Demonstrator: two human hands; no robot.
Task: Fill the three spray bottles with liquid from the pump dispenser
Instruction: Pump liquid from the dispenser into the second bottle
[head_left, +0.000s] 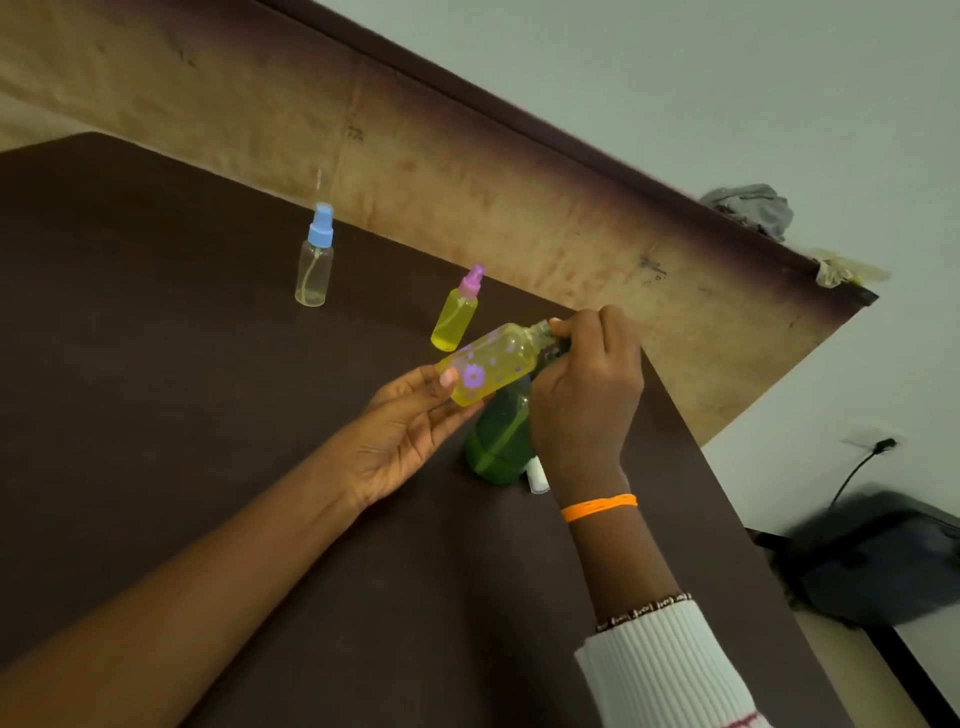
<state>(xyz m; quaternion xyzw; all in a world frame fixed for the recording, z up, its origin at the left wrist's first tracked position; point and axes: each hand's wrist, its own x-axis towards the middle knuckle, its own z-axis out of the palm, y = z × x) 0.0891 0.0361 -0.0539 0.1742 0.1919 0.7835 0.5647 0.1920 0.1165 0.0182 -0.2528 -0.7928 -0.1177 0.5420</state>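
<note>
Nearest the viewer, the left hand (410, 431) lies palm-up, its fingers (447, 376) loosely curled under the base of a yellow translucent plastic bottle printed with purple flowers (491, 364). The bottle is held off the dark brown bench (156, 415), tilted, its long axis running from base at lower left to open neck at upper right. The right hand (587, 395) arches over a green translucent pump dispenser (498, 436) standing just below, fingers curled around its hidden head at the neck. Neck and nozzle thus meet under the right hand. Beyond stand a full yellow bottle with pink sprayer (456, 318), then a nearly empty clear bottle with blue sprayer (315, 265).
</note>
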